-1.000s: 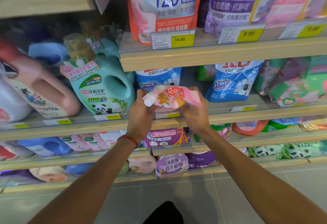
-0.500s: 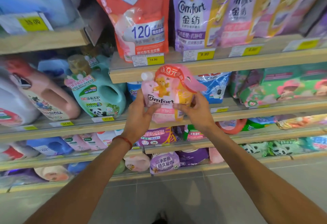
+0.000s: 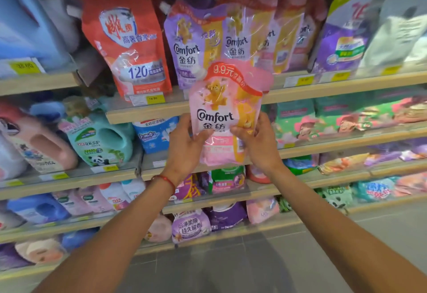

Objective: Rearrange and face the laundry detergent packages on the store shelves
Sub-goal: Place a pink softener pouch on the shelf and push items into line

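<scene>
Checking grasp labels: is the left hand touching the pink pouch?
Touching. Head view: the left hand pinches the pink pouch, thumb flat on its front.

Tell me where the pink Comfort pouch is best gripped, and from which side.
By its lower side edges, one hand from each side, as the left hand and right hand do now, thumbs on the front. The pink Comfort pouch is upright, label forward, flat and soft; its top corner carries only a small spout.
</scene>
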Motion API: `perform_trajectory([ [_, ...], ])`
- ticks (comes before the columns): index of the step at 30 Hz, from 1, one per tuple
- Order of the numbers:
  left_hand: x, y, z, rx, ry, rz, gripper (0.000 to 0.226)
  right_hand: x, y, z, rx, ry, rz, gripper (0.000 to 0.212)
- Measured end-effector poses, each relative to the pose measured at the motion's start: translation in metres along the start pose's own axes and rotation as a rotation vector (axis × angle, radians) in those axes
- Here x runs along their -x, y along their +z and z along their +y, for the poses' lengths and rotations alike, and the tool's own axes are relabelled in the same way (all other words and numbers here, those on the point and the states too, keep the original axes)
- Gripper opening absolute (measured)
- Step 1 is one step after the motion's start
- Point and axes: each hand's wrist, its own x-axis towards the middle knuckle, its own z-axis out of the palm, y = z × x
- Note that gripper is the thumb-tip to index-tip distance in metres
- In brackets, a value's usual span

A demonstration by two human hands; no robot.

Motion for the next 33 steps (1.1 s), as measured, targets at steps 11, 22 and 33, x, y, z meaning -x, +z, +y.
perform_trajectory([
  [11,-0.079,0.049,0.067,-0.07,0.232,0.055,0.028,-0.077,-0.054,-0.055,0.243,-0.227,0.203,0.036],
  [22,-0.18,0.081,0.088,-0.028,0.407,0.152,0.036,-0.188,-0.068,-0.062,0.265,-0.374,0.28,0.02],
  [33,-0.19,0.113,0.063,-0.133,0.288,0.247,0.034,-0.215,-0.077,-0.022,0.205,-0.275,0.194,0.024],
])
